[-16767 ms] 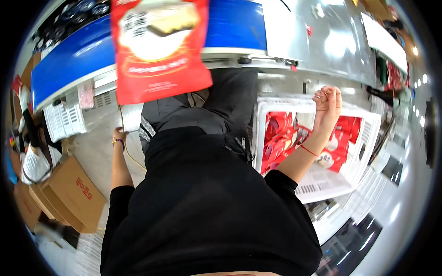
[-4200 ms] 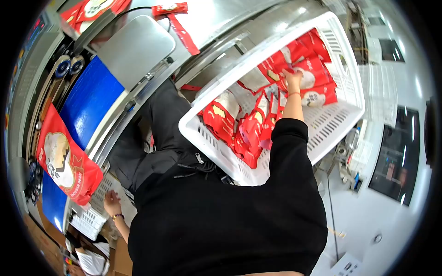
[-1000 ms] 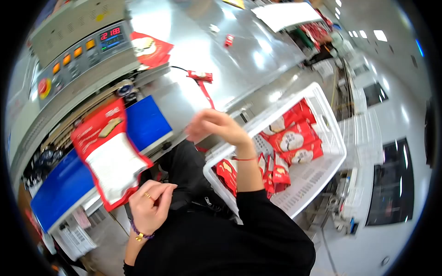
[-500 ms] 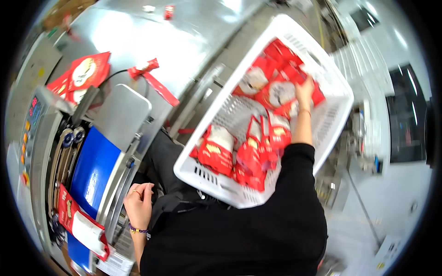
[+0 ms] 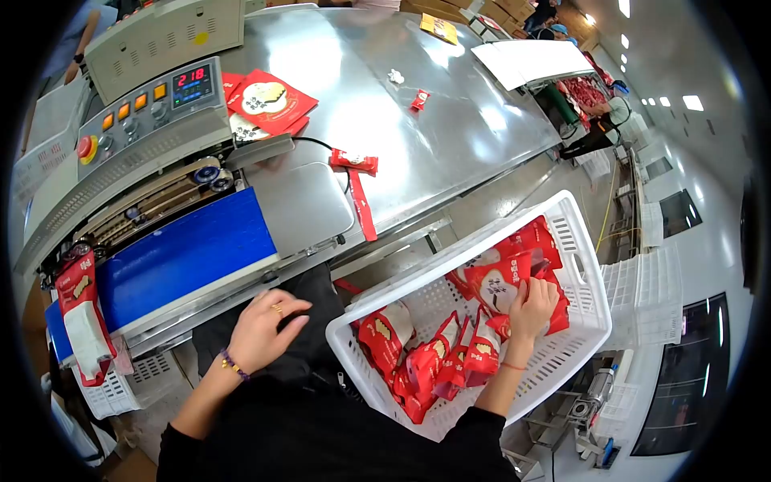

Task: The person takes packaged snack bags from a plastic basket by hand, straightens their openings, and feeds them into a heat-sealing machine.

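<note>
My right hand (image 5: 533, 312) reaches into a white plastic basket (image 5: 590, 277) and pinches the edge of a red pouch (image 5: 496, 287) with a pale printed panel. More red pouches (image 5: 385, 333) lie and stand around it, some at the basket's near end. Empty of anything, my left hand (image 5: 261, 333) hovers beside the blue conveyor belt (image 5: 193, 257) of a sealing machine, thumb and fingers apart. At the belt's far left end, another red and white pouch (image 5: 83, 321) hangs over the side.
A control panel (image 5: 152, 100) with a red digital display stands above the belt. Flat red pouches (image 5: 269, 103), a small red packet (image 5: 353, 162) and a red strip (image 5: 363, 207) lie on the metal table (image 5: 450, 128). A person (image 5: 606, 116) stands far right.
The view has swung up, showing more of the table and room. The pouch at my right hand now stands raised and tilted toward me. My left hand has its fingers more extended.
</note>
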`<act>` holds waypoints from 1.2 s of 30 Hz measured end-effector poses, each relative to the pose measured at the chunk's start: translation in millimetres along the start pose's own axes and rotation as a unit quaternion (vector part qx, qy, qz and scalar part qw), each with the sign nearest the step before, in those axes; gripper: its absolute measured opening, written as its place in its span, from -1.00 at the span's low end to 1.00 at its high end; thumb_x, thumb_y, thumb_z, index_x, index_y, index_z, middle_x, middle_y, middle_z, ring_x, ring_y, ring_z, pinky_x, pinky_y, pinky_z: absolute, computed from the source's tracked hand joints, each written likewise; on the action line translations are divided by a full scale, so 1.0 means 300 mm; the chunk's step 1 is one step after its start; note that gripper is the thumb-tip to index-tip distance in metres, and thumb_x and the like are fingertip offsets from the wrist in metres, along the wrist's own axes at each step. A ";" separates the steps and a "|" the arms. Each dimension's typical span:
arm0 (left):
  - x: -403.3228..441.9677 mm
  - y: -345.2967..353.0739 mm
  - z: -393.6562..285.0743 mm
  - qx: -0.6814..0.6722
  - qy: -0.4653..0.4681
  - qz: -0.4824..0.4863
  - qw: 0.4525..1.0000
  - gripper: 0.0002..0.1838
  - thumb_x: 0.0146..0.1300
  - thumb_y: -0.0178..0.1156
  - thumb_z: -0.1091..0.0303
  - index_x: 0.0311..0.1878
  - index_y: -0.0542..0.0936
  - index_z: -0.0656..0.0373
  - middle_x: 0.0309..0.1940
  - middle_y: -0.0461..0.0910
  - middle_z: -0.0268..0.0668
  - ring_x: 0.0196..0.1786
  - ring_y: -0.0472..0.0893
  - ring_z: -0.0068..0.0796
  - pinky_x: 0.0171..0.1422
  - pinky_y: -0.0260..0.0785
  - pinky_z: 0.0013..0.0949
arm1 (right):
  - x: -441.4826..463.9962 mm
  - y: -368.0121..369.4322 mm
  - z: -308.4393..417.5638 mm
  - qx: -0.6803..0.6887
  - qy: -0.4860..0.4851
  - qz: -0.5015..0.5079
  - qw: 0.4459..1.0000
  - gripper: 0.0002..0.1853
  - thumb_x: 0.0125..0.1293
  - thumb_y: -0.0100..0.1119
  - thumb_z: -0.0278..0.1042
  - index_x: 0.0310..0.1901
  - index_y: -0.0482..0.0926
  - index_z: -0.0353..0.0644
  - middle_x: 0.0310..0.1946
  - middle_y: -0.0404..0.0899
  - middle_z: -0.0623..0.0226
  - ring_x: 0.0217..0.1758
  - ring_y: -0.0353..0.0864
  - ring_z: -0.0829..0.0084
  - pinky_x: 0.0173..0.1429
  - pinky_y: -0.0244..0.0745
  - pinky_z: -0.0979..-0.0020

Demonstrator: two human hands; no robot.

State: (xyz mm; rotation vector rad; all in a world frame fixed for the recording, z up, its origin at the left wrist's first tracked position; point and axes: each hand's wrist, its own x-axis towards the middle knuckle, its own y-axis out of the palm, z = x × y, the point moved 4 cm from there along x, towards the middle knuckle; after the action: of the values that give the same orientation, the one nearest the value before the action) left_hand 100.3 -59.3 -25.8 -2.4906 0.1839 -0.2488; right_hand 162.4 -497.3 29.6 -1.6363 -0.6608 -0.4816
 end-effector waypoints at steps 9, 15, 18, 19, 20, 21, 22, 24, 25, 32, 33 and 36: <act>0.004 -0.062 -0.145 -0.169 0.137 -0.006 0.976 -0.10 -0.06 0.52 0.28 0.35 0.26 0.21 0.26 0.36 -0.09 0.33 0.37 -0.20 0.41 0.22 -0.24 | 0.203 -0.425 0.765 0.342 -0.316 0.043 0.884 -0.83 -0.19 0.36 -0.56 -0.47 0.60 -0.22 -0.58 0.46 0.31 -0.44 0.44 0.24 -0.38 0.31 0.31; -0.207 -0.186 0.036 -0.382 -0.080 -0.103 0.915 -0.56 0.09 0.41 0.51 0.07 0.55 0.21 -0.18 0.64 -0.41 -0.19 0.56 -0.70 -0.09 0.47 -0.49 | 0.211 -0.428 1.066 0.481 -0.332 -0.024 0.811 -0.74 -0.17 0.40 -0.54 -0.33 0.63 -0.23 -0.47 0.60 0.36 -0.33 0.54 0.29 -0.19 0.38 0.31; -0.281 -0.233 0.140 -0.415 -0.084 -0.157 0.892 -0.59 0.09 0.43 0.46 0.03 0.58 0.27 -0.12 0.65 -0.36 -0.09 0.58 -0.64 0.04 0.46 -0.46 | 0.166 -0.268 1.111 0.757 -0.082 0.244 0.601 0.06 -0.16 0.61 -0.27 0.38 0.15 -0.27 0.29 0.34 0.15 0.33 0.35 0.31 0.34 0.29 0.25; -0.289 -0.243 0.156 -0.423 -0.083 -0.153 0.889 -0.58 0.09 0.43 0.45 0.03 0.58 0.28 -0.11 0.65 -0.35 -0.08 0.57 -0.63 0.05 0.45 -0.46 | 0.056 -0.161 1.115 0.739 -0.060 0.364 0.564 -0.13 -0.08 0.58 -0.37 0.29 0.32 -0.33 0.17 0.48 0.21 0.22 0.43 0.42 0.28 0.33 0.32; -0.275 -0.250 0.127 -0.450 -0.071 -0.167 0.875 -0.59 0.10 0.42 0.46 0.05 0.58 0.27 -0.12 0.64 -0.35 -0.04 0.56 -0.62 0.08 0.44 -0.45 | 0.041 -0.133 1.122 0.732 -0.014 0.386 0.562 -0.29 -0.04 0.55 -0.44 0.18 0.42 -0.33 0.04 0.55 0.28 0.11 0.48 0.49 0.21 0.38 0.38; -0.257 -0.236 0.123 -0.470 -0.023 -0.192 0.861 -0.58 0.12 0.40 0.48 0.07 0.57 0.27 -0.16 0.63 -0.39 -0.05 0.55 -0.62 0.09 0.42 -0.47 | 0.000 -0.115 1.156 0.719 0.034 0.417 0.555 -0.44 -0.01 0.51 -0.51 0.07 0.52 -0.33 -0.08 0.62 0.34 0.00 0.53 0.56 0.13 0.43 0.44; -0.255 -0.235 0.139 -0.422 -0.024 -0.208 0.882 -0.62 0.13 0.39 0.48 0.04 0.59 0.28 -0.17 0.63 -0.40 -0.06 0.54 -0.63 0.07 0.41 -0.50 | -0.018 -0.093 1.162 0.716 0.079 0.392 0.572 -0.58 0.02 0.47 -0.56 -0.04 0.57 -0.32 -0.19 0.63 0.41 -0.10 0.54 0.61 0.05 0.44 0.49; -0.251 -0.253 0.154 -0.269 -0.054 -0.212 0.938 -0.73 0.17 0.35 0.48 -0.06 0.64 0.33 -0.26 0.62 -0.44 -0.15 0.54 -0.69 -0.05 0.40 -0.59 | -0.009 -0.086 1.159 0.706 0.130 0.321 0.618 -0.74 0.06 0.40 -0.63 -0.18 0.60 -0.28 -0.32 0.63 0.48 -0.24 0.53 0.70 -0.10 0.46 0.56; -0.247 -0.240 0.164 -0.352 -0.144 -0.209 0.901 -0.81 0.24 0.32 0.43 -0.12 0.67 0.30 -0.29 0.64 -0.45 -0.21 0.54 -0.74 -0.14 0.40 -0.61 | -0.020 -0.066 1.150 0.742 0.175 0.312 0.566 -0.77 0.09 0.37 -0.64 -0.19 0.61 -0.30 -0.31 0.63 0.44 -0.25 0.54 0.67 -0.10 0.47 0.56; -0.162 -0.187 0.219 -0.625 -0.151 -0.140 0.753 -0.71 0.47 0.05 0.23 -0.03 0.61 0.26 -0.17 0.67 -0.35 -0.20 0.61 -0.70 -0.08 0.47 -0.55 | 0.012 0.049 1.006 0.812 0.242 0.227 0.480 -0.89 0.34 0.16 -0.56 -0.17 0.63 -0.37 -0.31 0.66 0.39 -0.32 0.54 0.66 -0.21 0.42 0.63; -0.112 -0.194 0.232 -0.512 -0.173 -0.154 0.827 -0.73 0.43 0.11 0.23 -0.09 0.63 0.26 -0.28 0.67 -0.41 -0.21 0.58 -0.65 -0.06 0.43 -0.51 | 0.068 0.067 0.990 0.744 0.227 0.184 0.601 -0.86 0.31 0.23 -0.51 -0.15 0.65 -0.39 -0.35 0.64 0.44 -0.35 0.48 0.72 -0.25 0.37 0.66; -0.028 -0.245 0.268 -0.071 -0.063 -0.266 0.959 -0.78 0.29 0.25 0.25 -0.20 0.68 0.22 -0.45 0.58 -0.33 -0.09 0.50 -0.39 0.03 0.32 -0.41 | 0.134 0.132 0.947 0.703 0.193 0.155 0.666 -0.87 0.29 0.28 -0.49 -0.21 0.67 -0.39 -0.40 0.61 0.47 -0.36 0.43 0.73 -0.27 0.34 0.64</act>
State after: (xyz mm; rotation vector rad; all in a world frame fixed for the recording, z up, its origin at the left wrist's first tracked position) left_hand 115.4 46.9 -46.5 -2.6449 -0.5472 -0.3031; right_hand 203.5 -215.3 -21.9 -0.0943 -0.2192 0.0399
